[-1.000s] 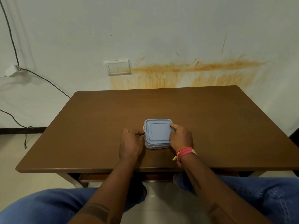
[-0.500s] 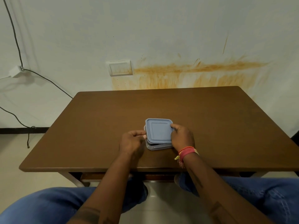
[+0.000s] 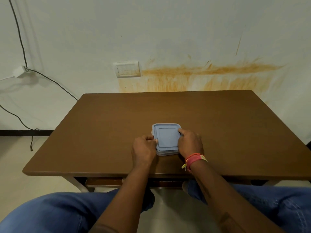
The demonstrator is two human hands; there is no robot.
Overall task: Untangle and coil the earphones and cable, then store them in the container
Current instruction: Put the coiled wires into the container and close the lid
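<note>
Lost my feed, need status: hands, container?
Left hand and right hand grip container sides. Blue lid on. Earphones not in view. Nothing in the way.

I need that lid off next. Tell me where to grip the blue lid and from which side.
Grip the blue lid at its thin overhanging rim, best at a rounded corner, coming from the sides. It lies flat on the clear container, so only the edge gives purchase. The left hand and right hand already flank it; peeling upward from there looks easiest.
</note>
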